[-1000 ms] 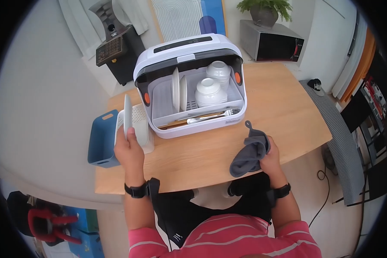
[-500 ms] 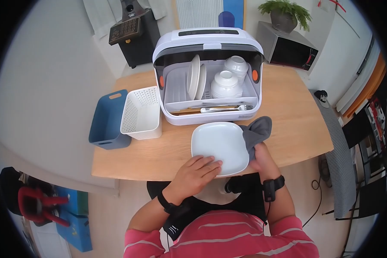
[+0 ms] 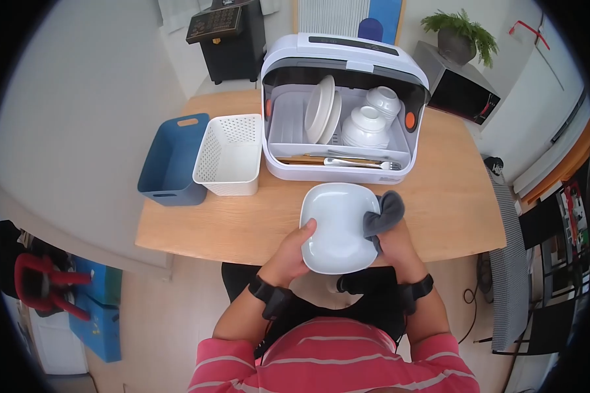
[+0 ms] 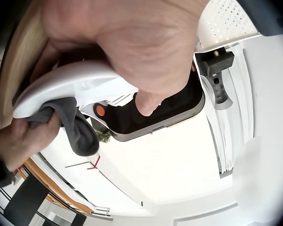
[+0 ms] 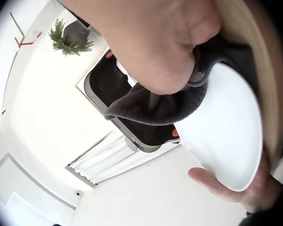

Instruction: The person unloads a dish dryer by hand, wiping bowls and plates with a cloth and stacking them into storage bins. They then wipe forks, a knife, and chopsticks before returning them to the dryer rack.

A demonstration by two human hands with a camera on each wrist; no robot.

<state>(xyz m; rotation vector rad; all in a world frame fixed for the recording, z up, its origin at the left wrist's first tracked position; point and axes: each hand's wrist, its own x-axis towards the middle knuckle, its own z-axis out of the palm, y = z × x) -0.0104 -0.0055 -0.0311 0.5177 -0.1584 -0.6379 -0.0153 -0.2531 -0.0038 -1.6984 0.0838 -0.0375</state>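
A white rounded-square plate [image 3: 337, 229] is held face up above the table's front edge. My left hand [image 3: 288, 252] grips its left rim, thumb on top and the other fingers underneath. At the right rim my right hand [image 3: 396, 245] pinches the plate through a dark grey cloth [image 3: 388, 211], which folds over the edge. The right wrist view shows the cloth [image 5: 155, 103] bunched under the right hand and lapping onto the plate [image 5: 226, 127]. In the left wrist view the plate is seen nearly edge-on, the left fingers mostly hidden below it.
Behind the plate stands an open white dish cabinet [image 3: 341, 171] with upright plates [image 3: 321, 111], stacked bowls [image 3: 367, 128] and cutlery [image 3: 360, 163] in its front tray. To its left are a white perforated basket [image 3: 228, 157] and a blue bin [image 3: 174, 164] on the wooden table [image 3: 452, 209].
The left hand brought the plate from beside the baskets to the middle front, then shifted from lying over its near edge to gripping its left rim. The right hand's cloth now wraps the right rim.
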